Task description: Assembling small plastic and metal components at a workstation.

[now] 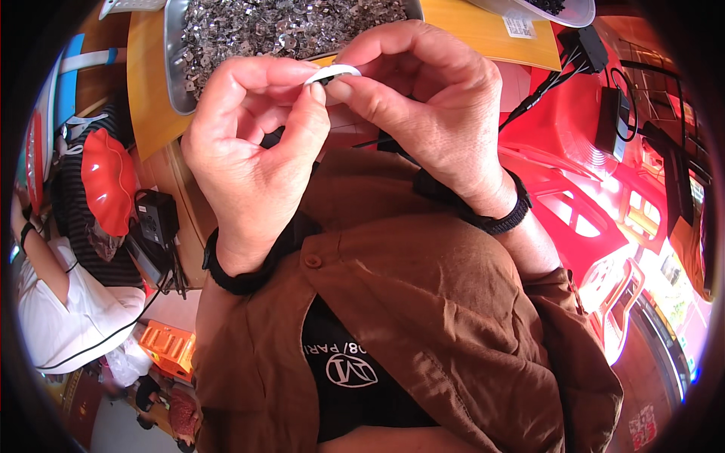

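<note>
Between the fingertips of both hands is a small white rounded plastic piece (334, 72), with a dark bit on its underside that I cannot make out. My left hand (253, 143) pinches its left end between thumb and forefinger. The right end is pinched the same way by my right hand (430, 106). Just beyond the hands stands a metal tray (175, 68) heaped with small shiny metal clips (279, 26). Both wrists wear black bands.
The tray rests on a yellow-brown board (147, 83). A clear tub (580, 12) of small black parts is at the far right. Red plastic chairs (559, 181) and black cabled boxes (585, 51) stand right. Leftward are a red wavy-rimmed bowl (108, 181), an orange basket (168, 347) and a person in white (83, 309).
</note>
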